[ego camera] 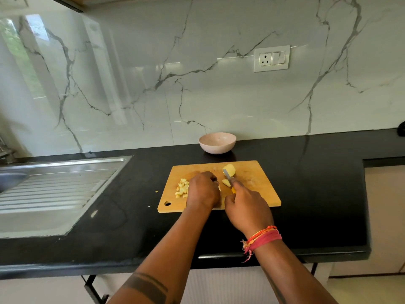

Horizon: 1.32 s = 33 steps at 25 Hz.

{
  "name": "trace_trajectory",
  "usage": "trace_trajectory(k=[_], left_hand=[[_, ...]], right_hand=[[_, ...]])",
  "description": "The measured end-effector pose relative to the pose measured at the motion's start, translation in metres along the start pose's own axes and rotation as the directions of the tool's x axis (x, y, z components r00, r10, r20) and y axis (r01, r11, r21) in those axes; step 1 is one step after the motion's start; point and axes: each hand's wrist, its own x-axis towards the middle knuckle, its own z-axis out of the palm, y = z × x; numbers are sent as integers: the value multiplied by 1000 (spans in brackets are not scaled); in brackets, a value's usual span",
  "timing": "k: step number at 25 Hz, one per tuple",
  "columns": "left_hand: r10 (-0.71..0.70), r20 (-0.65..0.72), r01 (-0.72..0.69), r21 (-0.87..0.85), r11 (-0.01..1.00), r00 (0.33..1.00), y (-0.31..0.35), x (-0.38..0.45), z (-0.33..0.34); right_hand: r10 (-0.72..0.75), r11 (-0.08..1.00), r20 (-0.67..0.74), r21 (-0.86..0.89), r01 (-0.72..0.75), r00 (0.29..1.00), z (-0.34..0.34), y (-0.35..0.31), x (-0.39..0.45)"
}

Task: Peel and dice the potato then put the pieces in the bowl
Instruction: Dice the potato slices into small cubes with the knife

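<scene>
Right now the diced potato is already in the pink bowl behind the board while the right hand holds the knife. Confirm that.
Not quite. The head view shows the diced potato piled on the cutting board's left side; the pink bowl looks empty. The right hand does hold the knife.

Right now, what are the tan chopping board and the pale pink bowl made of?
The tan chopping board looks like wood or bamboo: matte, with knife marks and stains. The pale pink bowl has a dull, faintly speckled surface, so it could be ceramic or plastic; the picture cannot settle which.
</scene>
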Motion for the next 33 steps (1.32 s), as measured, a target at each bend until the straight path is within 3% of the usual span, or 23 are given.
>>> trace_trajectory(k=[9,12,20,33], left_hand=[[170,-22,-164,153,975,985,-14,-17,4],[149,22,-150,97,984,989,-13,-17,1],[161,121,-179,161,970,980,-13,-4,1],[193,0,-192,105,976,981,-23,1,8]], right_hand=[[-59,993,29,-101,61,998,2,2,-9],[-58,995,21,-82,59,998,1,3,-10],[-64,993,36,-97,68,997,1,4,-11],[-127,976,30,-177,130,991,8,-10,-18]])
